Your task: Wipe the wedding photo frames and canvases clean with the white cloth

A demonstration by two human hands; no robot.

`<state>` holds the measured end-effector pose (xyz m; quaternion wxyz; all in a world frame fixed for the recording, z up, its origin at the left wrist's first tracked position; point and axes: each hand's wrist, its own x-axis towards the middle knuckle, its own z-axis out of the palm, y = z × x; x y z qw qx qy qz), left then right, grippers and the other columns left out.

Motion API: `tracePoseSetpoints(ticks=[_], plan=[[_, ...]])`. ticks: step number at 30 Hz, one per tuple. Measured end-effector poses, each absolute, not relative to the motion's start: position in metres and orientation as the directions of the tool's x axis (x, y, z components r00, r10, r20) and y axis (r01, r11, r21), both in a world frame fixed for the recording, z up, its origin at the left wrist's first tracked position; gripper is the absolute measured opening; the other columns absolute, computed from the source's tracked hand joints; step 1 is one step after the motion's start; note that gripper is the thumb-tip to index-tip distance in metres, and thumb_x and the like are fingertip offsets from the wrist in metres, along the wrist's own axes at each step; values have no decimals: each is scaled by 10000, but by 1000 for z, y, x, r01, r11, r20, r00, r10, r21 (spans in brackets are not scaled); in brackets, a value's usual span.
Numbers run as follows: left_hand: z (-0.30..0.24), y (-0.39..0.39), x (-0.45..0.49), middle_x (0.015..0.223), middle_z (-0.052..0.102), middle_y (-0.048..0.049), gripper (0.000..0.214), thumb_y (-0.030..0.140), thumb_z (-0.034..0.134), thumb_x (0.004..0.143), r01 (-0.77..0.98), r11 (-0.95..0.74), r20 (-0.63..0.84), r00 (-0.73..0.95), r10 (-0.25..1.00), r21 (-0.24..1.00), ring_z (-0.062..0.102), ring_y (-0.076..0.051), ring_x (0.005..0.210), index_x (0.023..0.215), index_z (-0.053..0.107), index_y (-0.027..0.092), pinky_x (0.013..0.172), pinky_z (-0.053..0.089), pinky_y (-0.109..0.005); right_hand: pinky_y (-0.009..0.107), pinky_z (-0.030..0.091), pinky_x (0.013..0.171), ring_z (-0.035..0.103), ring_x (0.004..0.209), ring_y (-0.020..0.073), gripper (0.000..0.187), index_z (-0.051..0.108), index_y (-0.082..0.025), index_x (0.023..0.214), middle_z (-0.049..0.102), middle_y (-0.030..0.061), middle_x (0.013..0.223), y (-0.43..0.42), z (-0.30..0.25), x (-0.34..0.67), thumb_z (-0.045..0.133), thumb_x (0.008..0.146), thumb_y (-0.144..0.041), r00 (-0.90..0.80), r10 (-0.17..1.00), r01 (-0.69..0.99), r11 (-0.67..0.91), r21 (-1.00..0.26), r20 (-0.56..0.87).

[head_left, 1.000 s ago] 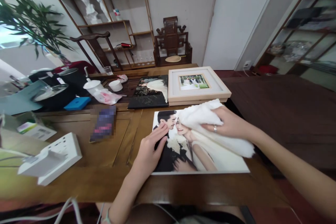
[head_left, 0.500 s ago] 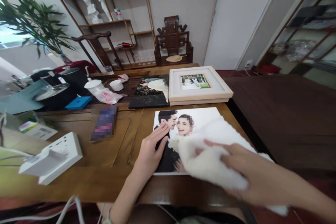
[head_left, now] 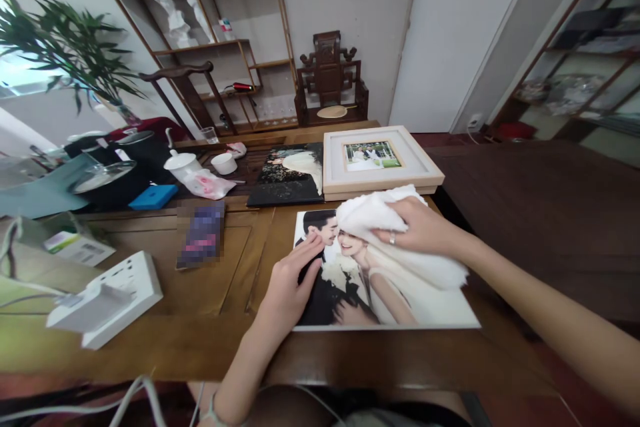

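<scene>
A large wedding photo panel [head_left: 360, 303] lies flat on the wooden table, showing a couple in a dark suit and a white dress. My left hand [head_left: 290, 280] rests on the panel's left side with its fingers stretched out. In my right hand [head_left: 420, 230], which wears a ring, is a bunched white cloth [head_left: 370, 210]. The cloth lies against the upper part of the panel and hides its top right area. Just behind the panel are a light wood picture frame [head_left: 430, 177] with a small photo and a dark photo album [head_left: 285, 193].
At left sit a white power strip [head_left: 120, 297], a purple packet [head_left: 203, 237], a blue box [head_left: 153, 196], a dark lidded pot [head_left: 107, 183], a white teapot [head_left: 181, 163] and a white cup [head_left: 224, 162]. A wooden chair [head_left: 330, 80] stands beyond the table [head_left: 200, 340].
My right hand has moved up and away from me with the cloth, from the panel's lower right to its top. More of the photo shows. My left hand has stayed in place.
</scene>
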<state>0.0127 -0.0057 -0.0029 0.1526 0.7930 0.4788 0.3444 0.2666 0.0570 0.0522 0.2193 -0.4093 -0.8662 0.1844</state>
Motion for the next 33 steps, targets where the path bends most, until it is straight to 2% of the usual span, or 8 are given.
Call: tracePoseSetpoints(ticks=[6, 10, 13, 16, 20, 23, 26, 33], plan=[[-4, -6, 13, 1281, 610, -100, 329, 196, 492, 906, 650, -486, 402, 288, 869, 584, 518, -211, 1252, 1205, 624, 158, 1062, 422, -410, 314, 402, 617, 566, 658, 207, 129, 581, -172, 743, 635, 48, 708, 60, 46, 259, 543, 791, -285, -553, 799, 653, 591, -474, 234], [-4, -6, 14, 1311, 587, -105, 341, 196, 490, 910, 651, -488, 419, 276, 865, 581, 513, -208, 1258, 1231, 601, 170, 1064, 422, -409, 350, 455, 723, 580, 818, 265, 101, 621, -172, 745, 624, 88, 774, 5, 47, 253, 605, 698, -260, -609, 774, 645, 610, -460, 173], [-4, -6, 15, 1342, 560, -104, 357, 200, 469, 920, 655, -490, 412, 286, 865, 575, 493, -205, 1275, 1261, 574, 175, 1070, 412, -409, 337, 490, 773, 593, 886, 263, 208, 663, -167, 835, 629, 115, 945, -41, 55, 250, 656, 637, -229, -700, 713, 579, 598, -554, 39], [-4, -6, 15, 1360, 544, -111, 362, 210, 450, 930, 665, -483, 400, 289, 870, 569, 457, -205, 1304, 1266, 568, 147, 1088, 384, -408, 317, 499, 790, 601, 903, 252, 224, 679, -196, 839, 639, 89, 960, -65, 64, 250, 669, 615, -194, -776, 631, 502, 608, -615, -10], [-4, -6, 14, 1366, 538, -115, 366, 204, 445, 930, 669, -479, 385, 298, 873, 568, 453, -210, 1307, 1268, 567, 139, 1091, 381, -409, 292, 510, 683, 621, 803, 236, 193, 670, -179, 807, 647, 95, 905, -45, 62, 253, 672, 619, -224, -719, 695, 545, 576, -610, 14], [-5, -5, 13, 1344, 560, -104, 357, 198, 452, 924, 663, -493, 397, 305, 865, 563, 475, -217, 1289, 1255, 584, 167, 1081, 398, -420, 338, 478, 658, 608, 743, 254, 157, 653, -170, 792, 648, 92, 785, -3, 54, 257, 619, 681, -274, -604, 784, 647, 586, -487, 142], [-5, -5, 13, 1331, 572, -99, 350, 194, 456, 921, 657, -499, 410, 301, 861, 565, 489, -219, 1278, 1241, 598, 178, 1074, 410, -423, 320, 425, 615, 589, 668, 226, 133, 613, -183, 721, 641, 49, 689, 42, 48, 259, 561, 760, -300, -525, 820, 679, 566, -467, 230], [-5, -5, 13, 1326, 575, -101, 348, 186, 456, 920, 646, -495, 413, 290, 863, 581, 486, -215, 1280, 1236, 602, 169, 1078, 407, -415, 307, 392, 599, 559, 643, 207, 90, 580, -185, 690, 617, 41, 666, 51, 45, 248, 566, 754, -247, -551, 808, 684, 581, -441, 210]])
